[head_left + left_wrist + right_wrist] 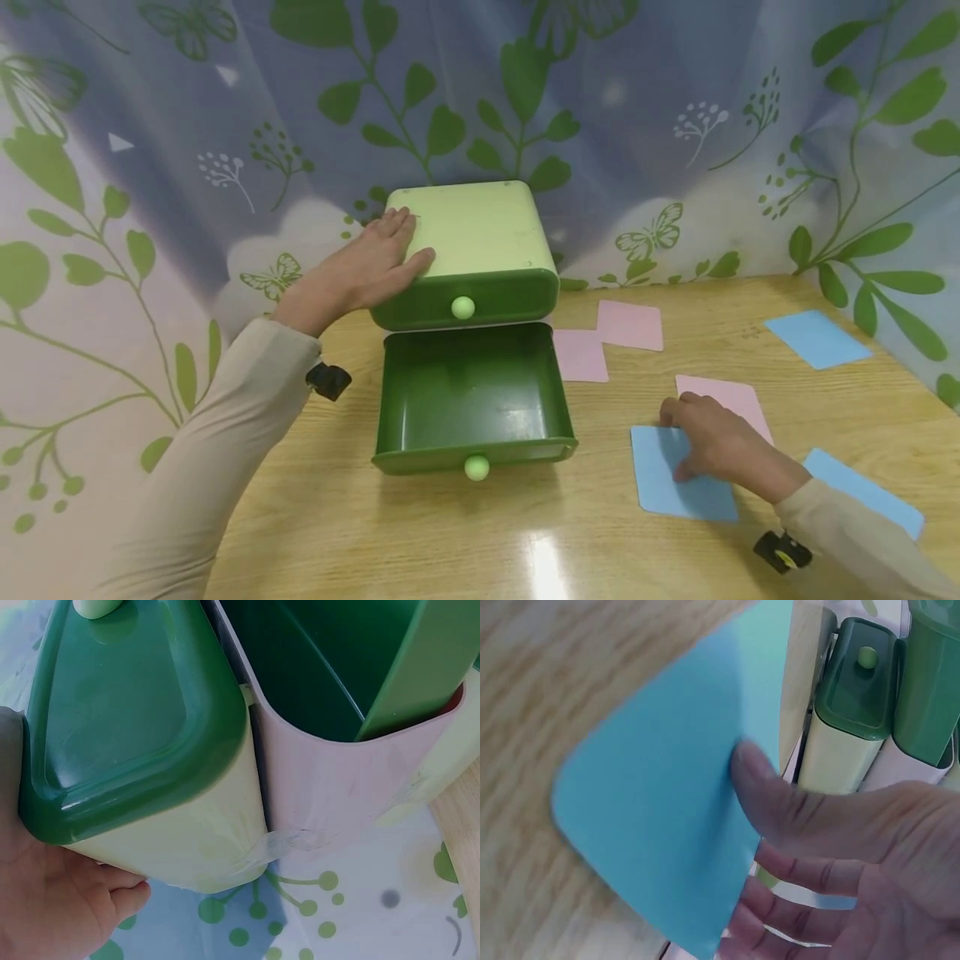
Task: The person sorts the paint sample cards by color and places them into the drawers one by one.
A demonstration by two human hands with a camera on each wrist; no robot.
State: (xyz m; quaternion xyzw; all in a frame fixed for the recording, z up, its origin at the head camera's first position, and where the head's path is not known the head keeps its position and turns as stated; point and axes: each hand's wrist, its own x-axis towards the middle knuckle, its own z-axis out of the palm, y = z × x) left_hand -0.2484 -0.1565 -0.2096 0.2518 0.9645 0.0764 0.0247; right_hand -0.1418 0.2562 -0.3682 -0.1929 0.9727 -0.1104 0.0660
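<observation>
My left hand [367, 262] rests with straight fingers on the pale yellow-green top of a small drawer cabinet [480, 229]. In the left wrist view that hand [56, 900] lies along the cabinet's top. The cabinet's upper drawer [502, 296] is closed, while its lower green drawer [476, 450] is pulled out with nothing in it. At the right, my right hand [723, 446] holds a blue card [663, 492]. The right wrist view has the thumb on the face of the blue card [652, 795], with the other fingers curled at its edge, partly hidden behind it.
On the wooden table [600, 542] lie pink cards [630, 325] [581, 357] right of the cabinet, and another pink card [738, 400] beyond my right hand. More blue cards [817, 339] [870, 492] lie farther right. A leaf-patterned curtain [637, 150] hangs behind.
</observation>
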